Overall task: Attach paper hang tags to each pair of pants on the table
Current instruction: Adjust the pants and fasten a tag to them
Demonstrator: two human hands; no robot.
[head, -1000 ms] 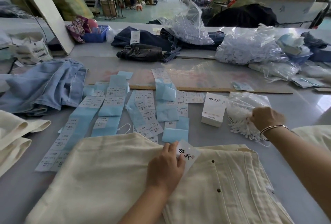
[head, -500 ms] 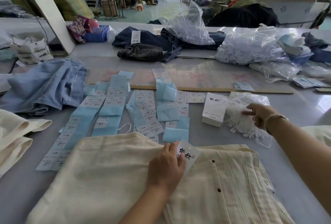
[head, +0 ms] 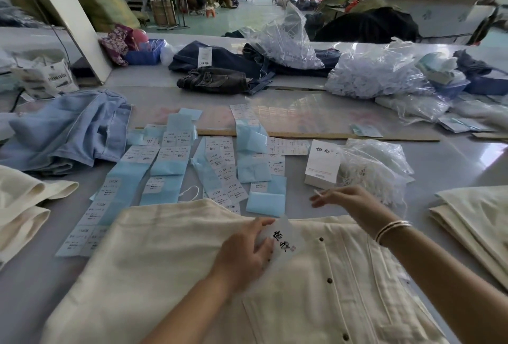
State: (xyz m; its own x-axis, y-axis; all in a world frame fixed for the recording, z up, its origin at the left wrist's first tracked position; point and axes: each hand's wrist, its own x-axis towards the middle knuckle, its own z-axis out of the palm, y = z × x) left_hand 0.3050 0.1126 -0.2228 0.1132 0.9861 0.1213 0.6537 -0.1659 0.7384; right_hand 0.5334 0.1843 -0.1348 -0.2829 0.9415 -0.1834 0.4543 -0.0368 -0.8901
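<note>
From the head camera, our left hand [head: 244,253] pinches a white paper hang tag [head: 284,242] with black brush characters against the cream buttoned pants [head: 165,275] lying nearest us. Our right hand [head: 349,200] pinches a thin white fastener [head: 318,193] above them.

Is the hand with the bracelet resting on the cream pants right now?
No, the right hand is lifted above the table, pinching a thin white string, while the left hand holds the paper tag on the cream pants.

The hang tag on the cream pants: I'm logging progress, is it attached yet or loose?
Loose, it seems. The hang tag lies on the cream pants, held by the left hand; the right hand pinches a white fastener, not yet threaded.
</note>
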